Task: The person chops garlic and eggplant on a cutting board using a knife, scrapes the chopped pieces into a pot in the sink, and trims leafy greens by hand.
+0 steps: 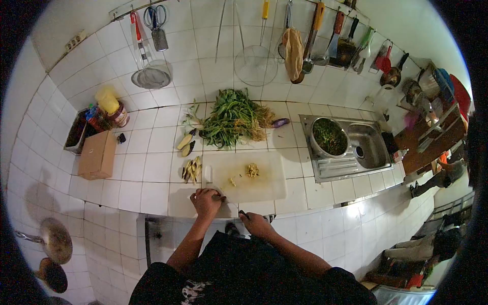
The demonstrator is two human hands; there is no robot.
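Pieces point(252, 170) lie cut on the board point(272, 185), leafy greens point(226, 122) seemingly unchopped behind, right hand point(257, 225) wrapping a dark handle point(243, 214), left hand point(207, 203) curled, its hold unclear

Head camera, sole view. Worn by the person I watch, it faces forward and down over the black shirt point(254, 269), near the tabletop point(157, 160); the wide, round field sets left hand point(206, 203) and right hand point(258, 225) below centre, tiled wall point(206, 30) above.

Whitish cutting board point(272, 187), flat, chopped yellowish pieces point(252, 170) atop
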